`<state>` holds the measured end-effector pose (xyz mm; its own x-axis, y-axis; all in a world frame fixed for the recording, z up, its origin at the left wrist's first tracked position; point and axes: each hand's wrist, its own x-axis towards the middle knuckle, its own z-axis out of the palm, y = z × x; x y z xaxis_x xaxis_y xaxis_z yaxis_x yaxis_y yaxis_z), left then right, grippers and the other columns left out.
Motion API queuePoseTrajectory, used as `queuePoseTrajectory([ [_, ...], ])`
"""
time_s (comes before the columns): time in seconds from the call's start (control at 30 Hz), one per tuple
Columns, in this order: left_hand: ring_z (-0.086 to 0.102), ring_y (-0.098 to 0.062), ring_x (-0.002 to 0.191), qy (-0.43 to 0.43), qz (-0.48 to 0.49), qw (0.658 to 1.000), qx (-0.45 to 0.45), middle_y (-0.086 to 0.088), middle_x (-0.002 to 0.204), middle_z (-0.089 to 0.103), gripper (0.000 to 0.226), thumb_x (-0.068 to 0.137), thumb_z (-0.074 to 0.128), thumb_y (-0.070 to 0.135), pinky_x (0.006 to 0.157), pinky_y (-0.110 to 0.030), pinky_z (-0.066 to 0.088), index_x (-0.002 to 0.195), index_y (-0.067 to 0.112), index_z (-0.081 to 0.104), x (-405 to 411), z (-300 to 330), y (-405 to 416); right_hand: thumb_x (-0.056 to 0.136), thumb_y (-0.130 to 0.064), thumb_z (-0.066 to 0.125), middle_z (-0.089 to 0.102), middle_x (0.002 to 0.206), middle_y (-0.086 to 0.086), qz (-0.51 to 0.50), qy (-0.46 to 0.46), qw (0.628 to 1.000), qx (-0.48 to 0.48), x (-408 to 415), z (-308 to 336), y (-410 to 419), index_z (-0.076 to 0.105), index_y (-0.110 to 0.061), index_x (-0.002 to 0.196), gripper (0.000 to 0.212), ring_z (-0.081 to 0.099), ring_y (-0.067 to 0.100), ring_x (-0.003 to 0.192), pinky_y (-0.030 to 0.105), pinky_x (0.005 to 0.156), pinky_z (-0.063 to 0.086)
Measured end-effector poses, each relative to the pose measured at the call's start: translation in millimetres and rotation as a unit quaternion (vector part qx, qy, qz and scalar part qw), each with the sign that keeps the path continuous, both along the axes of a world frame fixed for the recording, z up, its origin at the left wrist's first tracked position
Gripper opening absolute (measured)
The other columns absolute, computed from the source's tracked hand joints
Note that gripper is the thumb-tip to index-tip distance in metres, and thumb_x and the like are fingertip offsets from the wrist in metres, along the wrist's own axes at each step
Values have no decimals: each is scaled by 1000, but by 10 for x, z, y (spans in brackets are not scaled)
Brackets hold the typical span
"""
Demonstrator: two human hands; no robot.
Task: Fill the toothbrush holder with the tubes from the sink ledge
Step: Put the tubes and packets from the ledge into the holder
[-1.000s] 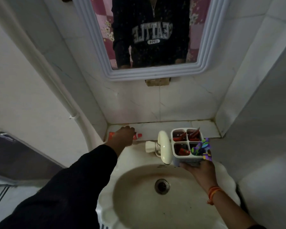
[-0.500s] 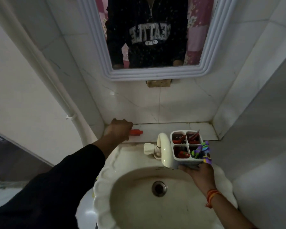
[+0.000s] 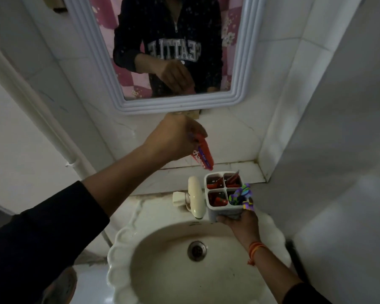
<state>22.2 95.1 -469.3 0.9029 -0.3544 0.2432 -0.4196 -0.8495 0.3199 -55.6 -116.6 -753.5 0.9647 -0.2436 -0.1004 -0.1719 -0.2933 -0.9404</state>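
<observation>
Left hand (image 3: 176,137) grips a red tube (image 3: 203,155) just above the four-slot toothbrush holder (image 3: 225,191), which the right hand (image 3: 241,222) clasps over the sink (image 3: 119,255); several slots seem already filled, the ledge (image 3: 246,172) apparently bare

The left hand (image 3: 176,137) hides the red tube's (image 3: 203,156) upper end.

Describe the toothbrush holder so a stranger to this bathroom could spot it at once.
Start at the white basin below the mirror and find the cream tap at its back edge. Just right of the tap, the right hand holds up the toothbrush holder. It is the only white tub split into four square compartments, with red tubes inside and purple-green brushes in the near right cell.
</observation>
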Motion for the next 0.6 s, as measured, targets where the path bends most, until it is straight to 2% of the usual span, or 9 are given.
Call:
queuePoseTrajectory([
  [0.13, 73, -15, 83, 3, -33, 999, 3, -1, 93, 76, 22, 80, 81, 13, 72, -27, 61, 102, 10, 79, -21, -9, -243, 51, -11, 101, 72, 124, 3, 6, -2, 1000, -4, -10, 29, 2, 59, -10, 135, 94, 66, 18, 118, 10, 92, 50],
  [0.2, 74, -15, 84, 10, -52, 999, 13, -2, 96, 79, 26, 81, 81, 14, 75, -30, 62, 107, 11, 79, -40, -80, -338, 51, -10, 101, 71, 125, 2, 11, -5, 1000, -3, -18, 63, 3, 58, -10, 135, 94, 65, 16, 117, 7, 90, 47],
  [0.3, 75, -13, 86, 13, -75, 997, 30, -1, 100, 80, 29, 82, 79, 16, 80, -32, 63, 110, 16, 79, -57, -226, -448, 53, -3, 99, 68, 121, 0, 15, -4, 1000, 7, -25, 103, 8, 56, -7, 135, 92, 62, 16, 114, -7, 81, 41],
  [0.4, 74, -14, 84, 28, -88, 995, 39, 0, 98, 80, 27, 81, 76, 15, 79, -33, 64, 107, 18, 79, -63, -369, -519, 55, 0, 98, 66, 119, -2, 15, -7, 1000, 17, -20, 107, 13, 54, -5, 137, 93, 61, 15, 114, -9, 77, 40],
  [0.6, 72, -16, 82, 71, -89, 991, 74, 1, 92, 78, 19, 81, 78, 15, 78, -38, 63, 99, 21, 80, -73, -673, -583, 55, -2, 98, 66, 126, 2, 19, -7, 1000, 21, -23, 100, 19, 53, -6, 139, 95, 60, 15, 118, -10, 79, 39],
])
